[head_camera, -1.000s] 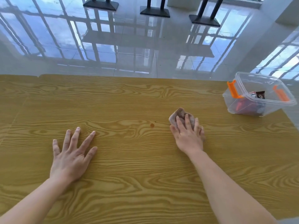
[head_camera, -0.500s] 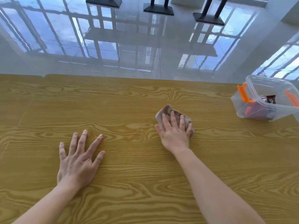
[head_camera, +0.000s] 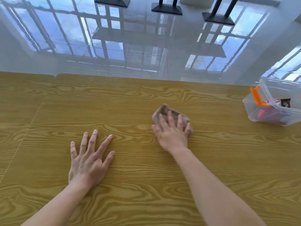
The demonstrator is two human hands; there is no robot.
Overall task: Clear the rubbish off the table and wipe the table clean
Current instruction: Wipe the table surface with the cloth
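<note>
A crumpled brown cloth (head_camera: 163,110) lies on the wooden table (head_camera: 130,101) just right of centre. My right hand (head_camera: 172,132) presses down on it with fingers spread over the cloth; the hand is blurred. Flat on the table to the left rests my left hand (head_camera: 88,158), fingers apart, holding nothing. A clear plastic bin (head_camera: 275,88) with orange clips stands at the table's right edge and holds wrappers, red and dark.
The table's far edge runs across the middle of the view, with a glossy tiled floor beyond it. Black table bases (head_camera: 167,8) stand on the floor far back. A seam (head_camera: 32,119) marks a second tabletop panel at the left.
My right hand has slid the cloth leftward over a small dark spot on the table, which no longer shows. My left hand stays flat. The view has shifted left.
</note>
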